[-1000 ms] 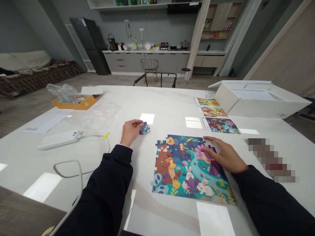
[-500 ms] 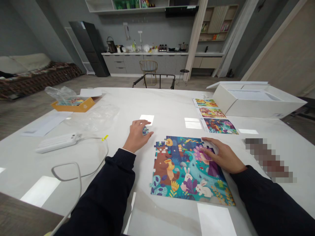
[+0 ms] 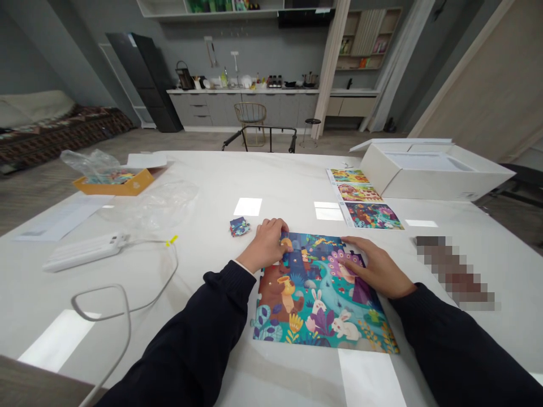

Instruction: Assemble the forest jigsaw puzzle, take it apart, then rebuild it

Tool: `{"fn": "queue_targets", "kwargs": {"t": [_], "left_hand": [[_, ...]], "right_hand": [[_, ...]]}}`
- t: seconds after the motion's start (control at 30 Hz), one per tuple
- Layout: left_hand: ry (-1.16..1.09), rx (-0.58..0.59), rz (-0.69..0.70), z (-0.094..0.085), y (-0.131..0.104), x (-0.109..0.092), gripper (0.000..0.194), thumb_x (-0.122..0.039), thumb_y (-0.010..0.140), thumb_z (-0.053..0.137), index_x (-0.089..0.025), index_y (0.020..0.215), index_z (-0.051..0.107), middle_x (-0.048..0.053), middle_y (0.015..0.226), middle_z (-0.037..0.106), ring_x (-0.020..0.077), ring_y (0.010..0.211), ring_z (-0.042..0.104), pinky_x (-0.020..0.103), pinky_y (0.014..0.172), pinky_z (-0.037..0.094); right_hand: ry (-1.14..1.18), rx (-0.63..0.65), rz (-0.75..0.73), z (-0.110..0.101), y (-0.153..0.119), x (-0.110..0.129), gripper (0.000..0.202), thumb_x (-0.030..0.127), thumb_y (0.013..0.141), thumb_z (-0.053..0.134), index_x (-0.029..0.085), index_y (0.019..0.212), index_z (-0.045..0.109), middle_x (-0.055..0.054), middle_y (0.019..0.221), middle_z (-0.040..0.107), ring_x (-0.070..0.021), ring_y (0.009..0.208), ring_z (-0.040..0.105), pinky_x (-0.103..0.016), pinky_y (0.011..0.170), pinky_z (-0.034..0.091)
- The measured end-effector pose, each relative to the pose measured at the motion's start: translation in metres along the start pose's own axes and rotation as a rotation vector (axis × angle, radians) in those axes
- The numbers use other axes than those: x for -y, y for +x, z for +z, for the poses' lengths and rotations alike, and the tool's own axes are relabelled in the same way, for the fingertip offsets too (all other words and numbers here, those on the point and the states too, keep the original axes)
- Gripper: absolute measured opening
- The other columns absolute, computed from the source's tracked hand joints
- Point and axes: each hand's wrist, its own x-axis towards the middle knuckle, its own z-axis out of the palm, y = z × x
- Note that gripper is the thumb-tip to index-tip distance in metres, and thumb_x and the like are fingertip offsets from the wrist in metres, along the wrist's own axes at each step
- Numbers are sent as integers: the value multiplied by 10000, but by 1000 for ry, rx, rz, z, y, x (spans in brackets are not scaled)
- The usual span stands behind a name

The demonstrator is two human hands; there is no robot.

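A colourful jigsaw puzzle [image 3: 316, 294], showing a bear, rabbits and a peacock, lies mostly assembled on the white table, with uneven piece edges along its left and upper sides. My left hand [image 3: 266, 244] is at its upper left corner, fingertips pinched together on what seems a puzzle piece, mostly hidden by the fingers. At the right side, my right hand [image 3: 377, 268] grips the puzzle, its thumb lying on the peacock and its fingers along the upper right edge. Just left of my left hand, a small pile of loose puzzle pieces [image 3: 240, 226] rests on the table.
Picture sheets [image 3: 373, 216] lie beyond the puzzle, beside a large white box [image 3: 436, 183]. To the left are a white power bank [image 3: 85, 252] with its cable, clear plastic [image 3: 163, 206], paper [image 3: 63, 217] and an orange box [image 3: 142, 182] of pieces. A blurred object [image 3: 456, 274] lies at right.
My left hand has moved right, from over the loose pieces to the puzzle's upper left corner, uncovering the pile. My right hand stays on the puzzle. The view has shifted slightly.
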Motion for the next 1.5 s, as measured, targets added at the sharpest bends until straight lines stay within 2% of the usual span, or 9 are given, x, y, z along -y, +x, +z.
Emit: {"fn": "queue_targets", "kwargs": {"t": [0.3,0.53,0.8,0.9,0.97,1.07,1.2,1.33,1.5], "left_hand": [[-323,-13,-27,-4,-5,-3,153,-180,860,656,-234,969,563,-40,763,632,138,647,594,246,608,453],[-278,-135,143,-4,-11,-16,158,-92,796,670,-212,895,641,-19,811,662,153,770,616,280,762,492],[-602,-244,-84,1,-13,-7,153,-212,795,771,-181,920,689,20,811,709,161,716,678,276,682,548],[-516,-168,74,-1,-15,-11,94,-204,794,784,-187,844,705,23,812,734,168,765,688,294,755,560],[-464,-213,142,-8,-16,-11,57,-212,810,776,-195,829,725,26,823,744,172,794,691,306,802,562],[-485,-462,-25,-27,-16,9,161,-281,808,781,-194,933,728,40,874,748,178,783,701,309,761,573],[-447,-608,-338,-53,-18,61,307,-340,762,797,-180,1018,742,57,810,729,200,705,700,300,599,548],[-377,-602,-376,-57,-21,91,238,-351,739,797,-205,926,774,48,735,706,208,685,662,351,635,567],[-198,-641,-371,-54,-22,96,183,-299,690,836,-253,856,775,83,844,704,258,786,621,435,748,538]], "right_hand": [[-12,25,-76,1,0,-1,506,509,959,604,255,1397,620,-136,1376,658,-343,1284,620,-546,1132,490],[-43,76,-88,1,0,2,429,489,998,551,274,1340,693,-142,1420,604,-342,1319,584,-554,1160,455],[-32,70,-83,2,-1,1,434,501,992,558,270,1330,702,-145,1409,615,-346,1315,587,-566,1159,455],[-33,74,-80,2,-1,0,441,498,991,564,267,1343,695,-144,1413,612,-342,1320,582,-559,1164,449],[-32,77,-80,2,-1,-1,445,500,989,568,266,1346,694,-142,1414,611,-340,1324,581,-555,1168,445],[-29,76,-80,2,-1,-1,438,502,985,575,277,1340,695,-133,1417,614,-338,1323,585,-556,1168,447],[-17,46,-69,2,-1,-2,444,503,966,598,256,1323,694,-139,1402,634,-344,1307,601,-560,1147,473],[-11,24,-60,3,0,-3,450,487,948,610,250,1323,684,-137,1380,658,-348,1293,615,-563,1135,487],[-14,24,-57,3,0,-4,463,497,946,611,244,1327,678,-139,1377,661,-348,1292,617,-563,1145,477]]}}
